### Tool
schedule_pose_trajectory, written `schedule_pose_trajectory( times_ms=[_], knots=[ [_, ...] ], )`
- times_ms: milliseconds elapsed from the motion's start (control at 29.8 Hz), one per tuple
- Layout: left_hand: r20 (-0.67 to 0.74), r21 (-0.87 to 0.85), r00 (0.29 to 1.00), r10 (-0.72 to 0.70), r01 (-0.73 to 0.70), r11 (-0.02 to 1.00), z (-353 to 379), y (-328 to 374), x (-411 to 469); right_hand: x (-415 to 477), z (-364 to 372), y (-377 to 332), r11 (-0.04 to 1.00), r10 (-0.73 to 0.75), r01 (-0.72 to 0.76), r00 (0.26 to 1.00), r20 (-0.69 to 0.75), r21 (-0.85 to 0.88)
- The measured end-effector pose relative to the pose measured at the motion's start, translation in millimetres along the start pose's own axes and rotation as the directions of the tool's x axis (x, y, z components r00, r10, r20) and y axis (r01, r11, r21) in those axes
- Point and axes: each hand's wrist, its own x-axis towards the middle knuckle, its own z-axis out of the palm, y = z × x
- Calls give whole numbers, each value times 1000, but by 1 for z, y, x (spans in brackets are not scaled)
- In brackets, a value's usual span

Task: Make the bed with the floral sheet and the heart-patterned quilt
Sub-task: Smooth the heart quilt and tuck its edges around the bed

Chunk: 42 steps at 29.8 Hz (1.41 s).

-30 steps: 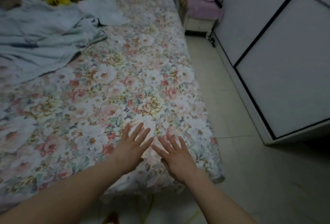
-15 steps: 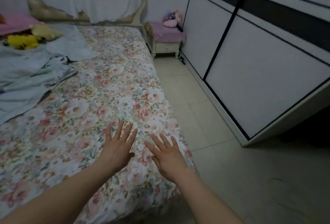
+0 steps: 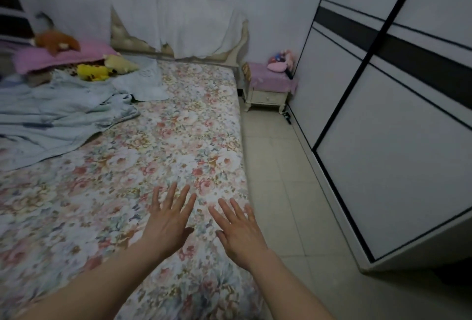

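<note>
Crumpled pale-blue quilt point(image 3: 58, 115) lies heaped on the bed's far left, cut off by the frame edge, its pattern too faint to read; pink-and-cream floral fabric sheet point(image 3: 166, 146) lies smooth across the mattress to its right edge; left hand point(image 3: 167, 220) is spread wide, fingers straight, over the sheet near that edge; right hand point(image 3: 240, 230) is splayed just beside it; whether either palm touches the cloth cannot be told.
</note>
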Motion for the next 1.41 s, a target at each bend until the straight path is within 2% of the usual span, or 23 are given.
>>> schedule_pose_trajectory(
  times_ms=[67,302,436,503,603,704,838,871,905,1006,1073,1140,1307,1408],
  knots=[
    [-15,-36,999,-31,31,999,-1,-2,11,10,-5,8,1000,-10,10,1000,17,13],
    [39,2,991,-126,126,992,-16,-16,39,44,-15,23,999,37,-37,999,4,-33],
    [56,11,981,-187,187,982,-22,-12,53,66,-16,45,998,-58,58,998,15,-36],
    [23,7,973,-228,228,974,-22,-4,65,74,-16,61,994,-59,61,998,28,-94],
    [-11,14,957,-290,290,957,-31,8,89,92,-24,86,993,-96,97,995,19,-65],
    [-54,-4,919,-391,391,920,-32,52,112,107,-31,143,985,-155,157,987,30,-77],
    [62,-20,837,-544,546,838,-39,113,119,105,-59,203,945,-320,322,946,45,-56],
    [38,-6,839,-543,544,839,-38,116,118,104,-58,206,942,-331,329,944,-9,-71],
    [36,19,810,-585,585,811,-46,134,128,109,-65,230,940,-339,338,940,-21,-55],
    [66,27,740,-669,669,743,-58,163,146,110,-73,270,918,-391,393,919,47,-41],
    [65,17,723,-687,688,726,-63,172,152,113,-73,283,942,-335,334,937,96,24],
    [74,31,731,-678,678,734,-68,183,167,120,-64,301,962,-271,272,955,123,12],
    [68,-20,754,-653,656,755,-66,208,214,143,-71,332,915,-402,402,906,132,30],
    [80,-37,759,-646,650,759,-57,213,244,171,-66,345,915,-402,401,906,129,36]
  ],
)
